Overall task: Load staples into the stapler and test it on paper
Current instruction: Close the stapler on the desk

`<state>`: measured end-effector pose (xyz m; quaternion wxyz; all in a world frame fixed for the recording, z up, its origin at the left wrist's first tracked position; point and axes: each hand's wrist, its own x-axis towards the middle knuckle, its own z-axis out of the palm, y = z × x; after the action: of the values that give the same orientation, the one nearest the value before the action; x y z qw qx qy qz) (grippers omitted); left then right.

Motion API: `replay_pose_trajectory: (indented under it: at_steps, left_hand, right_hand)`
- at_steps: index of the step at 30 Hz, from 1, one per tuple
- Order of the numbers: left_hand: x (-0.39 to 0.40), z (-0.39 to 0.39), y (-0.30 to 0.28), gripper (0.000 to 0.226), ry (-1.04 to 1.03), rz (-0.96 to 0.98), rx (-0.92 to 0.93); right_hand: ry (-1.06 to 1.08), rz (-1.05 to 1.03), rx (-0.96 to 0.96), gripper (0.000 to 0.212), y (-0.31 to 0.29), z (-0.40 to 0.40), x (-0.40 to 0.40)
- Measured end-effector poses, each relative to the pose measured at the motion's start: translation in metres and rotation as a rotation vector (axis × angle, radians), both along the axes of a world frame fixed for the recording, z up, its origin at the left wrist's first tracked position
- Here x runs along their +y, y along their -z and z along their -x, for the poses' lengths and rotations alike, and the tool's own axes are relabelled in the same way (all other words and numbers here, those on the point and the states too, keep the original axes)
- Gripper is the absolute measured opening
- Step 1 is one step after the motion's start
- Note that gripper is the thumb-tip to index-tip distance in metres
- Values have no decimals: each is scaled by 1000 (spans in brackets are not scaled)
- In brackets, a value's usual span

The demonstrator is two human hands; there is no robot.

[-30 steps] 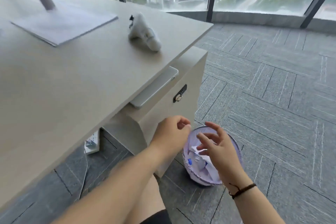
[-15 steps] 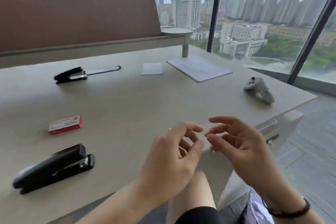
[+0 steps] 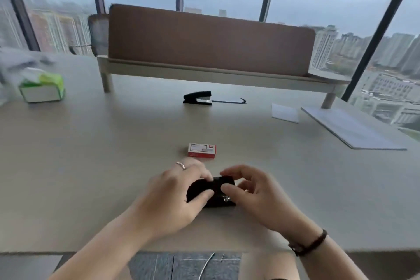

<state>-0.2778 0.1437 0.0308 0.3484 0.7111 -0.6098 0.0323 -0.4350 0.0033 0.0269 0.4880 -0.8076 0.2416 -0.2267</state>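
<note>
Both hands have come onto the black plastic desk stapler [image 3: 211, 191], which half a second ago lay untouched off to the person's left while the hands hung empty in the air above the desk edge. Now it sits on the pale grey desk [image 3: 91, 154] right in front of the person. The left hand [image 3: 175, 191], with a ring on one finger, curls over its rear half with the thumb pressed to the near side. The right hand [image 3: 252, 191] pinches the front end, fingertips on top and thumb low by the metal nose. Whether the top is lifting cannot be told. The small red-and-white staple box [image 3: 201, 150] waits just beyond, apparently shut. A white paper sheet [image 3: 285, 113] lies far right, well apart. Loading seems about to begin: opening the stapler is probably the step in hand.
</note>
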Motion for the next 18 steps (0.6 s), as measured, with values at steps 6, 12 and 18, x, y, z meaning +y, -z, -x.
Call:
replay_pose_trajectory:
  at_steps: [6, 12, 18]
  left_hand:
    - [9, -22, 6, 21, 20, -5, 58]
    - [0, -31, 5, 21, 25, 5, 67]
    - [-12, -40, 7, 20, 18, -28, 68]
  right_hand:
    - [29, 53, 37, 3, -9, -33, -25]
    - [117, 435, 285, 44, -8, -89, -65]
    - [-29, 490, 345, 45, 1, -113, -77]
